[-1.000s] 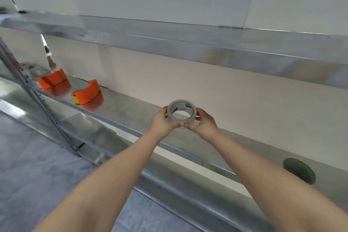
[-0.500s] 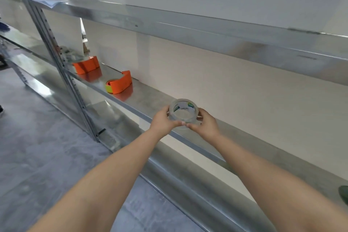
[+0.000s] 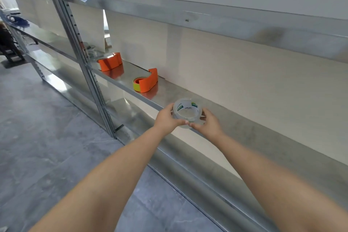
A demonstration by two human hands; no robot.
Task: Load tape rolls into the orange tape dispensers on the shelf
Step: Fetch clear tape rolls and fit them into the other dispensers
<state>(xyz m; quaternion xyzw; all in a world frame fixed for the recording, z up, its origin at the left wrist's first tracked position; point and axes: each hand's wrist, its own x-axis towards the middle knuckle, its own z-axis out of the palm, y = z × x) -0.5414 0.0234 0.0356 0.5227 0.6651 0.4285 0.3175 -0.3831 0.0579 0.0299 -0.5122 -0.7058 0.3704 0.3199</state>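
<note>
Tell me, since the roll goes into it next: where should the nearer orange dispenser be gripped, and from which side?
Probably grip the nearer orange dispenser across its curved orange body, from above at the shelf's open front; the wall blocks the back.

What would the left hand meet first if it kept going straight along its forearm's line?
Probably the clear tape roll that the left hand already grips with the right hand. Beyond it lie the bare metal shelf and the pale wall; depth is unclear.

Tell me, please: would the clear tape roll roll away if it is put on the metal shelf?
Probably only on its edge: the tape roll is a round ring. Laid flat, it should stay. The smooth, shiny shelf may let it slide when pushed.
</note>
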